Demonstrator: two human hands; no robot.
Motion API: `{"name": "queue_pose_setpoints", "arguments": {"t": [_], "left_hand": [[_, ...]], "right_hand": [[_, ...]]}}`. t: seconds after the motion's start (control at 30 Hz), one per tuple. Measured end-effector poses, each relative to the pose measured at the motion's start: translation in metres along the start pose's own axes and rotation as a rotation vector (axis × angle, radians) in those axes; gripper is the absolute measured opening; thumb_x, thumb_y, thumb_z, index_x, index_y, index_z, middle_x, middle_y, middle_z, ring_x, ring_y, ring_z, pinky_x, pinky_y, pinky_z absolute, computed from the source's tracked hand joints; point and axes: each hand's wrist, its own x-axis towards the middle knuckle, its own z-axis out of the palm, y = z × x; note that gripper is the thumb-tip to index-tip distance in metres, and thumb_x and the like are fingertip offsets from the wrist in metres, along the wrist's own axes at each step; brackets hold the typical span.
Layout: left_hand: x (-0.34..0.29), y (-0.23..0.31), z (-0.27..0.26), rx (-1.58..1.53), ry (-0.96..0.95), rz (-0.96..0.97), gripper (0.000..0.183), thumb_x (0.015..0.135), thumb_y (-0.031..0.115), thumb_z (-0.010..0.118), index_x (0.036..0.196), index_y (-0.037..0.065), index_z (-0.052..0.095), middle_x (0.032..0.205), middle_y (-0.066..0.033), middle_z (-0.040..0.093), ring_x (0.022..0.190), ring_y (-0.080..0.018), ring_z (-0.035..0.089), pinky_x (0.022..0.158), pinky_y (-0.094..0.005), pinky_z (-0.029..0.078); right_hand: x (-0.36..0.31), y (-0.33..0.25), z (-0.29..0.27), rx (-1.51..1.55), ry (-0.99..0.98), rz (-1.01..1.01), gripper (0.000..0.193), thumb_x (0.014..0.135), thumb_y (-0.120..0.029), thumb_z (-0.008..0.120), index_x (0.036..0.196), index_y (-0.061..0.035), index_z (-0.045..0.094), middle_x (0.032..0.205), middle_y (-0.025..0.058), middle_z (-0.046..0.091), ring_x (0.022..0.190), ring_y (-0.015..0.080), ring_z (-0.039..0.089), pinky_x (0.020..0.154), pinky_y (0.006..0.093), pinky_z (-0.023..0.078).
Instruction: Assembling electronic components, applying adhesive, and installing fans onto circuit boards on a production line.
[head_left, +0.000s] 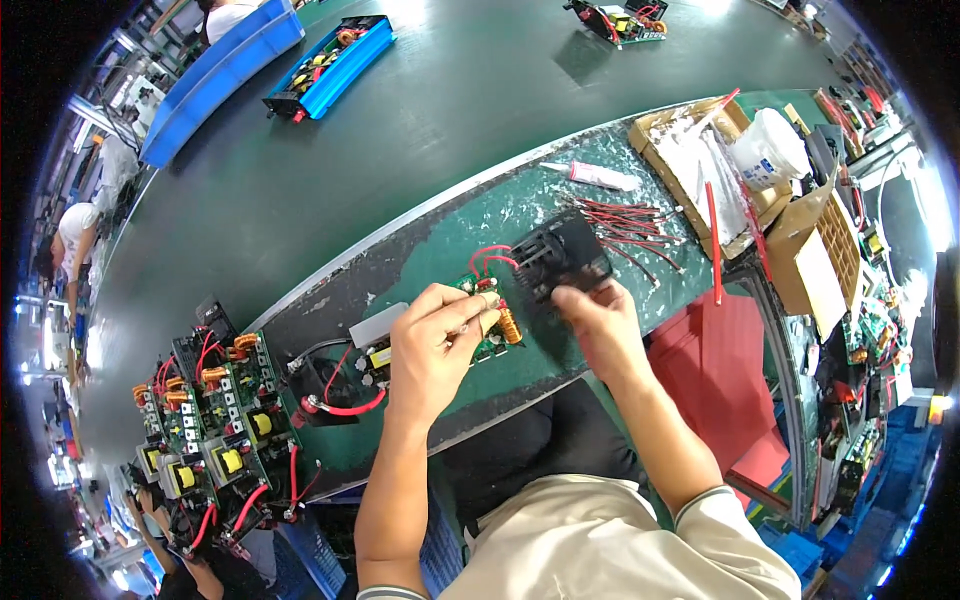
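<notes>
One tub bears blue print; the right hand holds black casing.

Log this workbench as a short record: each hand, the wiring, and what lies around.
Left hand: at the green circuit board; grip unclear
Right hand: holding the black part, slightly blurred
Wiring: red wires run between board and black part
Beyond right hand: loose red-and-black leads, white tube
Far right: white bucket
Left side: group of circuit boards
Far side: open blue case
</notes>
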Motion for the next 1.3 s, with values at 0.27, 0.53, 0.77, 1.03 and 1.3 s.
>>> {"name": "queue_pose_setpoints", "arguments": {"t": [0.27, 0.53, 0.77, 1.03, 1.3], "left_hand": [[0.001, -0.011, 0.008, 0.224, -0.035, 0.126, 0.021, 0.080, -0.004, 0.073, 0.100, 0.001, 0.074, 0.087, -0.0082, 0.066, 0.073, -0.0160, 0.063, 0.064, -0.0273, 0.050], [0.001, -0.008, 0.006, 0.230, -0.046, 0.121, 0.021, 0.079, -0.005, 0.072, 0.099, 0.000, 0.074, 0.085, -0.0086, 0.065, 0.075, -0.0174, 0.063, 0.065, -0.0280, 0.050], [0.002, -0.006, 0.005, 0.175, -0.034, 0.085, 0.021, 0.077, -0.005, 0.072, 0.098, 0.000, 0.074, 0.084, -0.0081, 0.063, 0.074, -0.0173, 0.063, 0.065, -0.0281, 0.049], [0.001, -0.010, 0.007, 0.205, -0.021, 0.088, 0.019, 0.076, -0.007, 0.071, 0.094, -0.001, 0.072, 0.083, -0.0087, 0.063, 0.074, -0.0199, 0.064, 0.066, -0.0297, 0.049], [-0.006, -0.003, 0.015, 0.437, 0.050, 0.221, 0.016, 0.070, 0.000, 0.070, 0.086, 0.004, 0.068, 0.086, -0.0079, 0.062, 0.077, -0.0298, 0.060, 0.068, -0.0414, 0.045]], "right_hand": [[-0.004, 0.005, 0.014, -0.005, -0.086, 0.124, 0.021, 0.096, -0.011, 0.063, 0.116, -0.0053, 0.063, 0.109, 0.0019, 0.068, 0.100, 0.0119, 0.063, 0.088, 0.0298, 0.052], [-0.011, 0.002, 0.026, -0.304, -0.145, -0.060, 0.025, 0.091, -0.003, 0.067, 0.116, 0.0011, 0.063, 0.105, 0.0050, 0.069, 0.093, 0.0083, 0.062, 0.084, 0.0243, 0.051], [-0.015, 0.000, 0.027, -0.411, -0.165, -0.153, 0.025, 0.093, -0.002, 0.064, 0.117, 0.0036, 0.063, 0.100, 0.0032, 0.068, 0.091, 0.0062, 0.059, 0.080, 0.0245, 0.051], [-0.016, -0.003, 0.030, -0.693, -0.186, -0.424, 0.041, 0.088, 0.006, 0.061, 0.128, 0.0034, 0.057, 0.116, 0.0190, 0.067, 0.104, 0.0240, 0.068, 0.091, 0.0327, 0.052], [-0.034, 0.006, 0.040, -0.877, -0.096, -0.582, 0.055, 0.077, 0.009, 0.057, 0.132, 0.0021, 0.054, 0.128, 0.0242, 0.059, 0.112, 0.0390, 0.061, 0.096, 0.0407, 0.051]]}}
